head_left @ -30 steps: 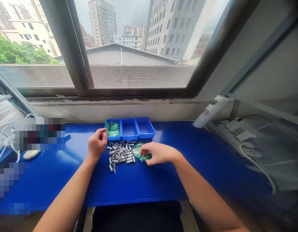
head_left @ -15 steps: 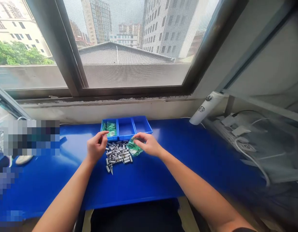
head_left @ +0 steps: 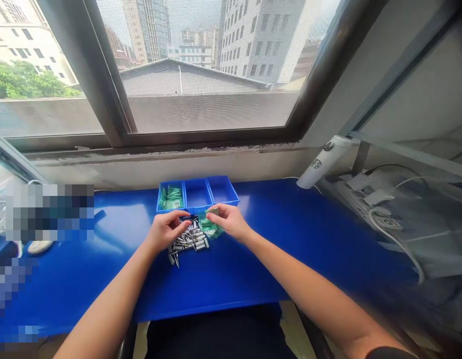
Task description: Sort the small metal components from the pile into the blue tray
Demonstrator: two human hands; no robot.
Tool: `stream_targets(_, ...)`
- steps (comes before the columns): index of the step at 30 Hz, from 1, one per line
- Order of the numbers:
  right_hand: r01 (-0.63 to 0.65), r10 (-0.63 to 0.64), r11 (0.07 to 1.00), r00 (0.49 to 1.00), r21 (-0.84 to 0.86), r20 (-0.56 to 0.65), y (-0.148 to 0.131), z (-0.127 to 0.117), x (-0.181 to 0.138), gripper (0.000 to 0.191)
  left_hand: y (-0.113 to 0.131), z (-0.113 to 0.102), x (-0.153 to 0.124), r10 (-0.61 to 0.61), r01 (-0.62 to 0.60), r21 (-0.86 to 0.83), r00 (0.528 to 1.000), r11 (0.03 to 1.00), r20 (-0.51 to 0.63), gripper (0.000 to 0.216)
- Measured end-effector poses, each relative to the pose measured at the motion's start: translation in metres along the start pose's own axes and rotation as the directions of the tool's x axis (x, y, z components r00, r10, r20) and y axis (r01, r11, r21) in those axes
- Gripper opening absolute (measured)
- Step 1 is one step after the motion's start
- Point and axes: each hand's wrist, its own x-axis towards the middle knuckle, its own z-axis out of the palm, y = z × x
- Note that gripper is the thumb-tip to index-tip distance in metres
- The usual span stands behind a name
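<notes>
My right hand point(head_left: 231, 223) pinches a small greyish, flat-looking piece point(head_left: 213, 212) between thumb and fingers. Just beneath it lies a crumpled green clear plastic bag point(head_left: 209, 229). My left hand point(head_left: 165, 231) hovers at the left side of a pile of metal parts point(head_left: 191, 238), its thumb and forefinger apart with nothing seen between them. Slim silver shafts and short grey cylinders make up the pile, partly hidden by my left hand. Behind both hands stand three joined blue bins; the left bin point(head_left: 159, 197) holds green plastic packets point(head_left: 173, 197).
The bins stand on a blue table point(head_left: 223, 279) near the wall under a window. A white tumbler point(head_left: 323, 164) leans at the back right. Cables and white devices point(head_left: 380, 199) lie on the far right. A blurred patch covers things at the left.
My left hand has moved right, over the metal pile, and its fingers have spread. My right hand now shows a small greyish piece between its fingers. The view has shifted slightly.
</notes>
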Motion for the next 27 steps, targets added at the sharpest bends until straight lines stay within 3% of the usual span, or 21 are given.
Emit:
stream_targets(10, 0.034, -0.033, 0.997, 0.999, -0.066, 0.018, 0.000, 0.003, -0.004, 0.037, -0.001, 0.002, 0.000, -0.014, 0.014, 0.000, 0.999, 1.000, -0.046, 0.025)
stream_targets(18, 0.041, -0.038, 0.994, 0.999, -0.102, 0.039, 0.004, 0.001, -0.006, 0.038, 0.000, 0.020, -0.002, 0.015, -0.012, -0.037, 0.998, 0.999, 0.060, 0.026)
stream_targets(23, 0.050, -0.049, 0.998, 0.999, -0.049, 0.022, 0.002, 0.005, -0.007, 0.037, 0.020, 0.018, 0.001, -0.014, 0.015, -0.018, 0.998, 1.000, 0.055, 0.024)
stream_targets(27, 0.086, -0.086, 0.996, 0.996, 0.035, 0.000, -0.001, 0.007, -0.007, 0.035, 0.047, 0.019, 0.011, -0.082, 0.062, 0.158, 0.990, 0.985, 0.119, 0.019)
